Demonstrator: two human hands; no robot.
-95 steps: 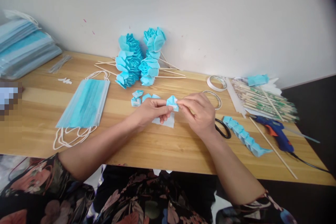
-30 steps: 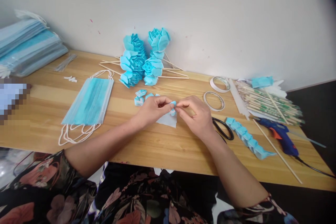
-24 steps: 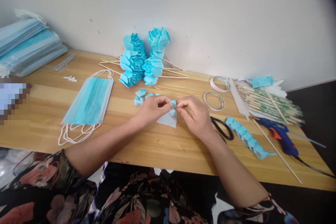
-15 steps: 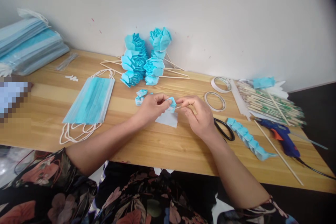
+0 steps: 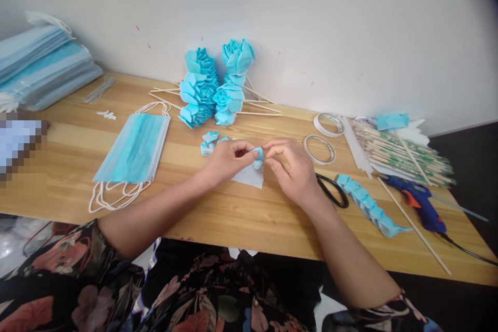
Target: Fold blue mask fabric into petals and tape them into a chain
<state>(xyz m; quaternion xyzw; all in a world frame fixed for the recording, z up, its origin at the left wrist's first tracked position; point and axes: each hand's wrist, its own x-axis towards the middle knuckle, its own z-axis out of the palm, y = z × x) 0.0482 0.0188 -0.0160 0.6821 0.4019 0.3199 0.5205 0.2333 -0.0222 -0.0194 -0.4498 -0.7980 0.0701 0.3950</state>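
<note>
Head view: small blue folded piece (image 5: 258, 153) held over a wooden table (image 5: 233, 218)

Dark floral sleeves (image 5: 66, 254) fill the near edge. On the near right lie a loose stick (image 5: 414, 225), a glue gun (image 5: 424, 206), a pleated blue strip (image 5: 368, 205) and a black loop handle (image 5: 346, 198). At mid-table the left hand (image 5: 229, 160) pinches the small blue folded piece between thumb and fingers. The right hand (image 5: 291, 168) has its fingers bent in at the piece's right edge; whether they grip it I cannot tell. A white sheet (image 5: 252, 178) lies below. Flat masks (image 5: 134, 148) lie to the left; two tape rolls (image 5: 322, 162) lie to the right. Farther right is a bundle of sticks (image 5: 400, 153). Far off, blue flowers (image 5: 199, 88) lie heaped before the wall (image 5: 350, 36).
</note>
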